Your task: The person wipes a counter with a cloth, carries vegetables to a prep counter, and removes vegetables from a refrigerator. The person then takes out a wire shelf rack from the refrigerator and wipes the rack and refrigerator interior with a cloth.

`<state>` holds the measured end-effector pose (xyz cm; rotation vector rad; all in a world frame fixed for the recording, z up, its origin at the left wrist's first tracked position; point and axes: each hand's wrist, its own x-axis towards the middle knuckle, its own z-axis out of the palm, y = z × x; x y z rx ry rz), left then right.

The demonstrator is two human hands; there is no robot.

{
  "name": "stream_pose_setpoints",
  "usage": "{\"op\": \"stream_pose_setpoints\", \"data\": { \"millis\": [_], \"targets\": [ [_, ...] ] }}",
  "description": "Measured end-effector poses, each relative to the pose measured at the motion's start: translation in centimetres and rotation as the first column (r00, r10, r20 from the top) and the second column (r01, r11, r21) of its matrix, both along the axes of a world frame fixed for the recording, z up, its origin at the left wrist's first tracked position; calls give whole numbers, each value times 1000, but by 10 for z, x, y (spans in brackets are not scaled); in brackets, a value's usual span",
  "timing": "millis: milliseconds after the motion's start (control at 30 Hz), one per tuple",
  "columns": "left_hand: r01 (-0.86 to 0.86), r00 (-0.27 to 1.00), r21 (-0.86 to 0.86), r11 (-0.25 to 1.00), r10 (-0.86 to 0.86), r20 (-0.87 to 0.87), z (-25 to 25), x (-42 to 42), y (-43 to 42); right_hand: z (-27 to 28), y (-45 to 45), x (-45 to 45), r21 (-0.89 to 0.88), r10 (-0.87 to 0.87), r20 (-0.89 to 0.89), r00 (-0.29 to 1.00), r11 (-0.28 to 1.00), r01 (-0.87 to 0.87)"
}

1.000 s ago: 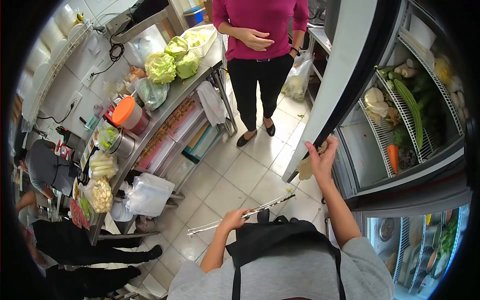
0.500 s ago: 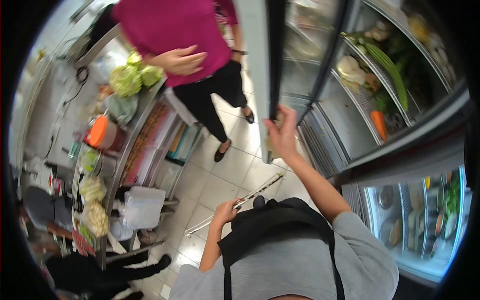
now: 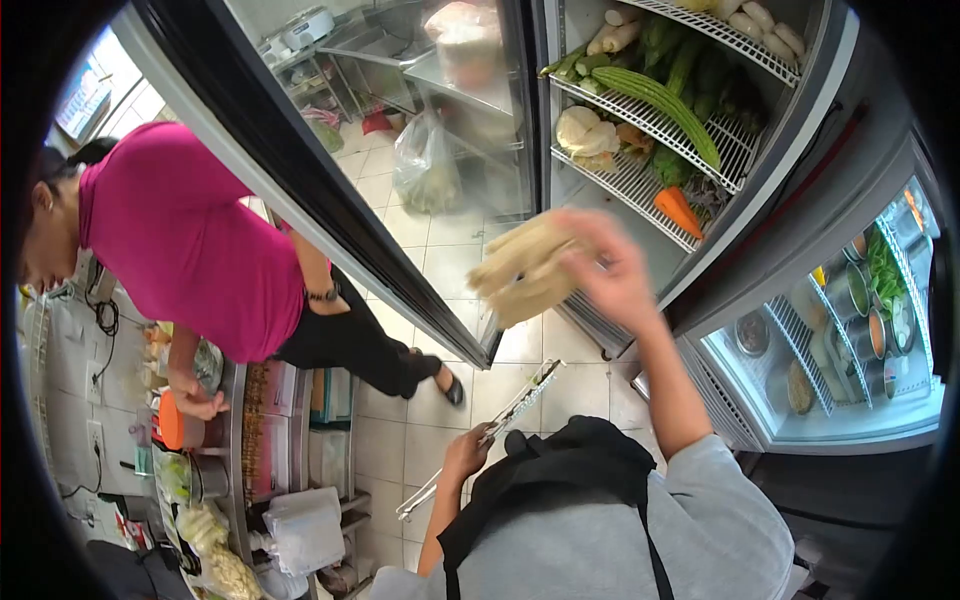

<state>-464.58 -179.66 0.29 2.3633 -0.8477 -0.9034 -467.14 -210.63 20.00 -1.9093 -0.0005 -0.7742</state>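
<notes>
My left hand (image 3: 467, 453) is closed around a narrow white wire rack (image 3: 520, 402), which slants up to the right in front of my black apron. A beige cloth (image 3: 530, 270) hangs from my right hand (image 3: 607, 268), which is blurred by motion and raised before the open fridge. Just left of the cloth stands the glass fridge door (image 3: 440, 150), swung open. Inside the fridge, a long green gourd (image 3: 660, 105), a carrot (image 3: 678, 212) and pale leafy vegetables (image 3: 588, 135) lie on wire shelves (image 3: 640, 190).
A person in a magenta top (image 3: 180, 240) stands to the left, beyond the door. The counter at lower left holds an orange-lidded container (image 3: 172, 422) and cauliflower (image 3: 232, 575). At right is a second, lit fridge (image 3: 760, 435) with metal containers.
The view has turned right, showing more of the fridge. My right hand has come away from the door edge with the beige cloth. The person in magenta now appears farther left, bent toward the counter.
</notes>
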Motion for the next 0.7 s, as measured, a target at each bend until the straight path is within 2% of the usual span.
{"op": "stream_pose_setpoints", "data": {
  "millis": [33, 67, 100, 133, 200, 267, 333, 367, 400, 467, 567, 633, 700],
  "targets": [
    [8, 1000, 2, 1000, -8, 1, 0, 2, 0, -1, -11, -16, 280, -81, 73, 994, 958, 57],
    [28, 1000, -14, 1000, -28, -4, -1, 8, -8, -21, -22, -28, 463, -71, 98, 993, 886, 18],
    [46, 999, -26, 999, -46, -14, -2, 11, -14, -82, -48, -39, 670, -20, -113, 993, 737, 91],
    [53, 999, -34, 998, -53, -11, -2, 14, -19, -81, -39, -47, 664, -28, -110, 994, 742, 94],
    [118, 992, -50, 992, -115, 53, -1, 21, -29, -75, -17, -60, 927, 89, -37, 995, 374, 1],
    [96, 995, -72, 993, -93, 41, -2, 28, -40, -101, -29, -87, 893, 208, -215, 954, 438, 106],
    [137, 990, -56, 989, -135, 40, -2, 36, -52, -125, -46, -118, 720, 199, -528, 826, 621, 310],
    [156, 980, -159, 975, -133, 146, -20, 39, -54, -144, -57, -138, 413, 95, -752, 652, 839, 355],
    [150, 981, -157, 976, -127, 149, -21, 41, -58, -163, -67, -157, 54, -93, -886, 455, 952, 300],
    [243, 962, -218, 945, -206, 180, -17, 50, -75, -190, -72, -189, -312, -321, -945, 59, 942, 123],
    [298, 937, -192, 935, -248, 246, -11, 57, -91, -250, -80, -239, -381, -408, -907, 103, 900, 209],
    [297, 930, -178, 938, -242, 276, -8, 60, -97, -266, -72, -258, -326, -468, -827, 311, 850, 412],
    [306, 914, -181, 935, -235, 332, -1, 66, -106, -278, -76, -268, -262, -412, -852, 322, 869, 419]
  ]
}}
